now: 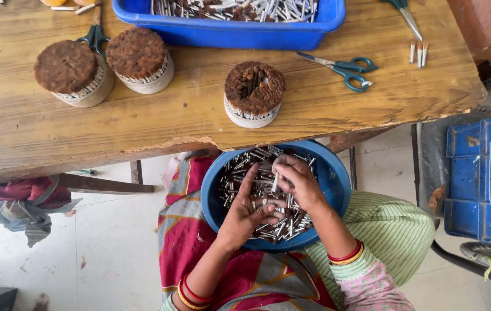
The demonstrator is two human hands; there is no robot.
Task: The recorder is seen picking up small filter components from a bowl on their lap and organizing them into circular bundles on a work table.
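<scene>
Three round bundles stand on the worn wooden table above my lap, and I take them from the left: the first bundle and second bundle nearly touch, each a squat cylinder of packed sticks ringed in a pale band, with a rough, rust-brown top. Green scissors poke out between them at the back. The third bundle stands apart near the chipped table edge, with a dark gap in its top. Behind it a blue plastic tray holds loose silvery sticks. Further right lie teal-handled scissors, blades shut, then three short sticks side by side.

Below the table edge a round blue basin rests on my lap, full of a jumble of thin silver-and-brown sticks. My left hand lies in the heap, fingers curled around a small clutch of sticks, thumb raised. My right hand is just above and touching it, fingertips pinching a single stick held upright. Red and gold bangles sit on both wrists.

At far right, a blue crate holds more of the same sticks.
</scene>
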